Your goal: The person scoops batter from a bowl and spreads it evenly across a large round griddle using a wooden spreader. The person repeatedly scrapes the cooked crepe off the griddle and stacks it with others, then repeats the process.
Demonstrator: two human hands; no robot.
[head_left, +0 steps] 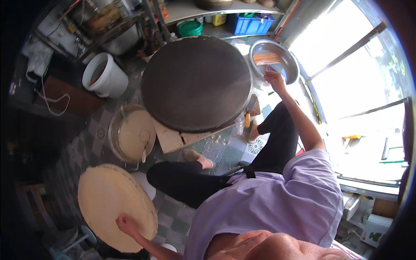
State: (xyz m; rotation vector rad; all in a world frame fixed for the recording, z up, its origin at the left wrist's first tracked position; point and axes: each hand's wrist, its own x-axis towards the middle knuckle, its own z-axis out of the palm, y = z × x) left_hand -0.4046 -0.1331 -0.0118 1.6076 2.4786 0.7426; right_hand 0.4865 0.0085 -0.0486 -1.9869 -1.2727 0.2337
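My left hand (126, 224), its fingers curled, is at the upper face of a stack of large thin round pancakes (110, 204) at the lower left; nothing shows in it. At the upper right, my right hand (274, 79) reaches over the near rim of a metal basin (294, 66). Its bent fingers meet a short reddish stub beside a ribbed wooden piece (267, 58) inside the basin; whether they grip it is unclear. Between the hands stands a big round dark griddle (196, 83) with a bare top. A pot of pale batter (131, 130) with a ladle (144, 151) stands left of it.
A white bucket (113, 78) stands at the left. Behind the griddle, a shelf holds a green tub (190, 28) and a blue crate (254, 25). A yellow-handled tool (247, 120) lies by the griddle, near my foot. Bright windows (347, 65) line the right side.
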